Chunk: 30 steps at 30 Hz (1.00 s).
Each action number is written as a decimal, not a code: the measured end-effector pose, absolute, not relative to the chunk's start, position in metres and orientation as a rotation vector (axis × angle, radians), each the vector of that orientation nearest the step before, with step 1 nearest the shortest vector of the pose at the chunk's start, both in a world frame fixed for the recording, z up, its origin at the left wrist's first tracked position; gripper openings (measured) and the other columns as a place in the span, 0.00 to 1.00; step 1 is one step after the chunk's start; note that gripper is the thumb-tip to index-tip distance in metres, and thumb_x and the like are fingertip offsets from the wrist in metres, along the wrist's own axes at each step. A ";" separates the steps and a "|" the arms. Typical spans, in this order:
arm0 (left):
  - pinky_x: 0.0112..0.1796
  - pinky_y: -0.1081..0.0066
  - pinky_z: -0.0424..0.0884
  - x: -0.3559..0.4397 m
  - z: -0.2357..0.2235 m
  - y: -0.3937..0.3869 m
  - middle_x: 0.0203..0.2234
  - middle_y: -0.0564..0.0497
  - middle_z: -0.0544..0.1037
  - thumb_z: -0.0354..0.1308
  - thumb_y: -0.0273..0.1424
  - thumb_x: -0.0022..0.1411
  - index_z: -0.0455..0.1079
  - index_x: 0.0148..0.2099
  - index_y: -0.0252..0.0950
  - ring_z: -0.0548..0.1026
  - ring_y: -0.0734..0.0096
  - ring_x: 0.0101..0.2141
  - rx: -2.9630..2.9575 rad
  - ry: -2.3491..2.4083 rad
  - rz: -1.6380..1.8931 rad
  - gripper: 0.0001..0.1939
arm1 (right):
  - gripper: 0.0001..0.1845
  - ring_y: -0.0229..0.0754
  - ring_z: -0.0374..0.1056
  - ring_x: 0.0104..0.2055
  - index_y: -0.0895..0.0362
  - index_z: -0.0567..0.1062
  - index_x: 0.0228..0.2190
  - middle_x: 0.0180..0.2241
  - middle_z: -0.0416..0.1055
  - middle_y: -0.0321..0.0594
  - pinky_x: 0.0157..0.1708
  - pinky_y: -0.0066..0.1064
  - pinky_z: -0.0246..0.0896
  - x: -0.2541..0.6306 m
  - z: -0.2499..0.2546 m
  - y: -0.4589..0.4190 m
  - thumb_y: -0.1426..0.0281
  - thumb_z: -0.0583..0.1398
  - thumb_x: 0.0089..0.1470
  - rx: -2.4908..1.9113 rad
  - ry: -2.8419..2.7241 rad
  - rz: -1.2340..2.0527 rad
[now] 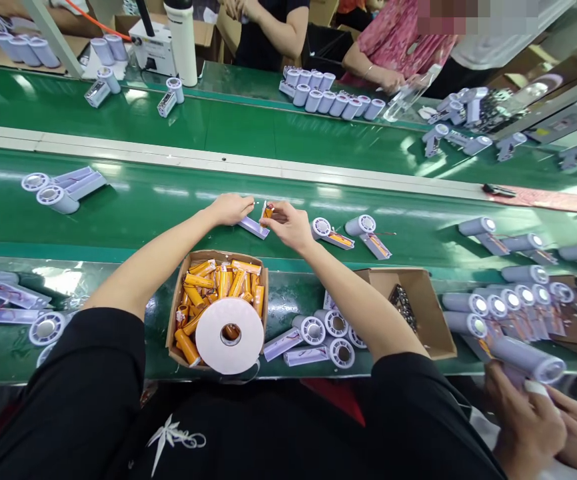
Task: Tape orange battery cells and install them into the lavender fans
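Observation:
My right hand point(291, 225) pinches an orange battery point(268, 211) with a pale strip along its side. The battery is held upright above a lavender plastic housing point(254, 228) on the green belt. Opposite it, my left hand point(231, 209) has its fingers drawn together, with a tiny white bit at the tips that I cannot make out. Close below my arms, a cardboard box point(172, 327) holds many orange batteries point(198, 297). A white tape roll point(230, 333) lies on top of them.
Lavender fan-like units with batteries in their handles point(376, 245) lie to the right on the belt. More housings point(313, 330) and an open carton point(431, 313) are near me. At right a co-worker's hands point(533, 420) hold a unit. Other people work across the belt.

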State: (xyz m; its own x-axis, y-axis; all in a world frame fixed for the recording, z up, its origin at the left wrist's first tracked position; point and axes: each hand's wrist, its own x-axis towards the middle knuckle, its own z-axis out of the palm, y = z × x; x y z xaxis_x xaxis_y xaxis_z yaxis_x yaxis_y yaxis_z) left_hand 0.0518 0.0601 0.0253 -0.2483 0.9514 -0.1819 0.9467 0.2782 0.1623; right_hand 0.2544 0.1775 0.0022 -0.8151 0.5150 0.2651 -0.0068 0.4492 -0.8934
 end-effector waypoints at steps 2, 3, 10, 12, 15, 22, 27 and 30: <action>0.52 0.61 0.72 0.054 0.026 0.062 0.52 0.41 0.87 0.43 0.45 0.82 0.76 0.62 0.44 0.84 0.49 0.54 1.747 2.301 0.034 0.24 | 0.26 0.52 0.88 0.45 0.53 0.81 0.47 0.46 0.88 0.45 0.53 0.46 0.85 0.255 -0.002 0.179 0.54 0.75 0.51 -0.411 -2.221 1.328; 0.52 0.61 0.72 0.055 0.027 0.063 0.52 0.41 0.87 0.43 0.45 0.82 0.77 0.62 0.43 0.84 0.49 0.54 1.745 2.299 0.035 0.24 | 0.25 0.52 0.88 0.45 0.53 0.81 0.47 0.47 0.88 0.45 0.54 0.46 0.85 0.256 -0.004 0.180 0.55 0.75 0.52 -0.412 -2.246 1.303; 0.52 0.58 0.73 0.064 0.027 0.070 0.53 0.38 0.87 0.43 0.44 0.81 0.77 0.63 0.41 0.84 0.45 0.55 1.737 2.290 0.033 0.25 | 0.19 0.53 0.86 0.50 0.57 0.82 0.53 0.52 0.87 0.54 0.55 0.43 0.79 0.266 0.002 0.178 0.64 0.70 0.63 -0.433 -2.746 0.886; 0.52 0.57 0.73 0.067 0.026 0.073 0.53 0.38 0.87 0.44 0.44 0.81 0.78 0.63 0.41 0.84 0.45 0.56 1.731 2.290 0.037 0.25 | 0.19 0.55 0.85 0.52 0.58 0.81 0.55 0.53 0.86 0.55 0.54 0.41 0.77 0.267 0.009 0.176 0.64 0.68 0.66 -0.448 -2.915 0.700; 0.53 0.58 0.73 0.069 0.023 0.077 0.53 0.39 0.87 0.45 0.43 0.81 0.78 0.63 0.42 0.83 0.46 0.56 1.718 2.294 0.049 0.24 | 0.20 0.58 0.83 0.55 0.55 0.80 0.60 0.56 0.86 0.53 0.53 0.41 0.75 0.264 0.022 0.172 0.62 0.65 0.72 -0.463 -3.116 0.440; 0.51 0.59 0.73 0.070 0.020 0.085 0.55 0.42 0.87 0.43 0.44 0.81 0.77 0.63 0.43 0.84 0.48 0.56 1.674 2.319 0.060 0.24 | 0.29 0.61 0.83 0.53 0.43 0.71 0.73 0.54 0.86 0.54 0.50 0.44 0.73 0.246 0.042 0.160 0.55 0.55 0.77 -0.517 -3.339 0.120; 0.53 0.60 0.73 0.072 0.016 0.091 0.55 0.44 0.87 0.43 0.45 0.81 0.77 0.63 0.45 0.83 0.50 0.56 1.639 2.346 0.071 0.24 | 0.28 0.64 0.82 0.55 0.44 0.74 0.70 0.55 0.84 0.56 0.50 0.46 0.74 0.243 0.045 0.156 0.57 0.56 0.74 -0.566 -3.353 0.080; 0.53 0.61 0.74 0.073 0.016 0.096 0.56 0.45 0.86 0.43 0.44 0.81 0.77 0.63 0.46 0.83 0.51 0.57 1.627 2.368 0.067 0.25 | 0.29 0.65 0.81 0.57 0.46 0.76 0.69 0.57 0.83 0.58 0.51 0.48 0.74 0.244 0.046 0.155 0.56 0.56 0.73 -0.582 -3.349 0.086</action>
State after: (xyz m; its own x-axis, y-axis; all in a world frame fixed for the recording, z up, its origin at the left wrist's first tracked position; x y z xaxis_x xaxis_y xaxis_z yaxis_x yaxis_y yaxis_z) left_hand 0.0731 0.0957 0.0156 -0.3347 0.9226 -0.1920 0.9103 0.3692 0.1873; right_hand 0.2435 0.1552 0.0463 -0.9091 0.3252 -0.2603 0.3382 0.9411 -0.0052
